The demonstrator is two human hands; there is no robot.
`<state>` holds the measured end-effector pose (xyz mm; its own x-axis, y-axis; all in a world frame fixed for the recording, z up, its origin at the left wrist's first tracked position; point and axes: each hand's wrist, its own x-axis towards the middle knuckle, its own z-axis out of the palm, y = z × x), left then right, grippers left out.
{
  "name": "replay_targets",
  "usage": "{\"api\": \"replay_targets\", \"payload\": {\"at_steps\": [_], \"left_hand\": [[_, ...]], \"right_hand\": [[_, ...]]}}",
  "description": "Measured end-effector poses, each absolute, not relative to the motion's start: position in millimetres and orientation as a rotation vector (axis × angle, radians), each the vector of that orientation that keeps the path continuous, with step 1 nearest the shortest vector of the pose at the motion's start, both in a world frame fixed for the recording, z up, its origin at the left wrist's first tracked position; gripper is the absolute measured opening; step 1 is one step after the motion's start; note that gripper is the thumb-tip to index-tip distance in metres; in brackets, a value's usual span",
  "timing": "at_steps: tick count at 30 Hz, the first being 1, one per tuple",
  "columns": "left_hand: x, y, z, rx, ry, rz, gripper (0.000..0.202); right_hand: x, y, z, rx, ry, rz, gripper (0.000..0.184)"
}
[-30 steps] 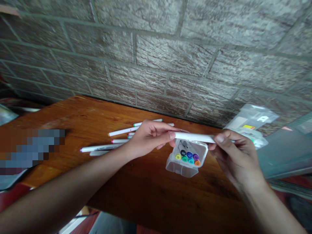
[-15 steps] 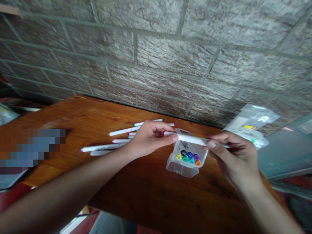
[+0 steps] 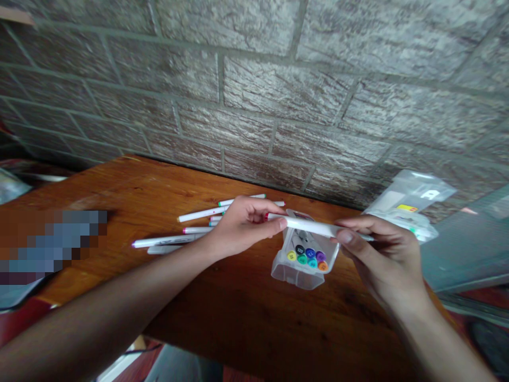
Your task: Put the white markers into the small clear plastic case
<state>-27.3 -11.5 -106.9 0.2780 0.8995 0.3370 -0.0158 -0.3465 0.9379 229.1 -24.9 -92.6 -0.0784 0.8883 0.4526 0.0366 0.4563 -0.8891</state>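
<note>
Above the clear plastic case (image 3: 298, 277), a slim white cylindrical marker (image 3: 312, 228) is clamped by the fingers of the left hand (image 3: 238, 225) and right hand (image 3: 387, 260); its red end (image 3: 266, 216), previously covered, is now exposed, its colour revealed.

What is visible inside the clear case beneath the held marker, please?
Inside the clear case, seven round marker ends show: yellow, black, blue, purple, green, turquoise and orange. The held marker covers part of the case; what lies behind it is hidden.

white marker (image 3: 312, 226), red at left end, slightly aslant in mid-air
</note>
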Motion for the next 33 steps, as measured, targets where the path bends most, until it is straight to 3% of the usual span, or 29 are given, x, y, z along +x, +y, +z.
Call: {"api": "replay_targets", "payload": {"at_steps": [33], "left_hand": [[-28.8, -14.4, -100.0, 1.478, 0.767, 1.203, 0.025]], "right_hand": [[224.7, -24.4, -86.7, -0.937, -1.250, 0.996, 0.027]]}}
